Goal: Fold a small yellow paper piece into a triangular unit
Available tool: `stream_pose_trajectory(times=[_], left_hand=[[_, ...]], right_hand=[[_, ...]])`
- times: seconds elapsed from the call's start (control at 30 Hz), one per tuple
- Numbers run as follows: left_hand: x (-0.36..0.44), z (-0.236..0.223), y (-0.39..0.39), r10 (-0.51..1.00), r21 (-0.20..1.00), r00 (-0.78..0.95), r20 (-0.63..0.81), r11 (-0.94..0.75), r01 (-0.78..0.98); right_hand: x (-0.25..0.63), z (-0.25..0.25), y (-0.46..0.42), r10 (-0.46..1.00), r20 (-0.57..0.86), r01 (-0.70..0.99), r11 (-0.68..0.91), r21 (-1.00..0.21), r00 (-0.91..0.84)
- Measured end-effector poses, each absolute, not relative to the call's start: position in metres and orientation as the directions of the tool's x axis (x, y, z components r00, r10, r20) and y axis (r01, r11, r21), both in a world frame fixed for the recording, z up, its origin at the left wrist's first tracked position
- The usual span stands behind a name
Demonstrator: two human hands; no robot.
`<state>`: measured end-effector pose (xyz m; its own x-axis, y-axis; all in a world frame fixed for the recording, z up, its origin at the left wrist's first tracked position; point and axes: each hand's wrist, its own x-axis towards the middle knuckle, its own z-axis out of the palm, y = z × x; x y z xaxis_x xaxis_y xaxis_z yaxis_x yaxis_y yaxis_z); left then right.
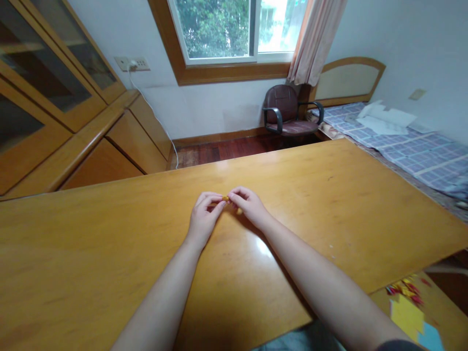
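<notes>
Yellow piece (225, 198), finger-pinched by left hand (202, 216) and right hand (251, 207) toward far edge of table (91, 239); a loosened pinch could drop it.

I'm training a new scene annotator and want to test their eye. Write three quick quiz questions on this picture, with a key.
1. True or false: the left hand and the right hand both have fingers at the small yellow piece.
2. Which pattern has the bed cover? a) plain black b) checked c) polka-dotted
3. Fill in: at the lower right, next to the yellow sheet, lies a ____ one.

Key: 1. True. 2. b. 3. Light blue.
</notes>
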<state>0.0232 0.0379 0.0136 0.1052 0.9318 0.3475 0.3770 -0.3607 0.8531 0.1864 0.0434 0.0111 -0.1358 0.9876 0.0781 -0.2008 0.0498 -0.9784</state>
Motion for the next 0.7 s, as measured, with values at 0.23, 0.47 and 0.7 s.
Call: stream_pose_trajectory(times=[0.23, 0.47, 0.7], left_hand=[[0.0222, 0.0116, 0.0389, 0.946, 0.878, 0.117, 0.302, -0.324, 0.353], [0.0216, 0.0094, 0.0404, 0.952, 0.894, 0.142, 0.269, -0.302, 0.330], [0.0214, 0.0139, 0.0387, 0.951, 0.895, 0.156, 0.267, -0.305, 0.325]], right_hand=[[0.1877, 0.0119, 0.0425, 0.988, 0.082, -0.176, 0.059, -0.983, -0.127], [0.1868, 0.0159, 0.0405, 0.991, 0.055, -0.166, 0.035, -0.986, -0.119], [0.1875, 0.0169, 0.0406, 0.995, 0.047, -0.168, 0.031, -0.985, -0.091]])
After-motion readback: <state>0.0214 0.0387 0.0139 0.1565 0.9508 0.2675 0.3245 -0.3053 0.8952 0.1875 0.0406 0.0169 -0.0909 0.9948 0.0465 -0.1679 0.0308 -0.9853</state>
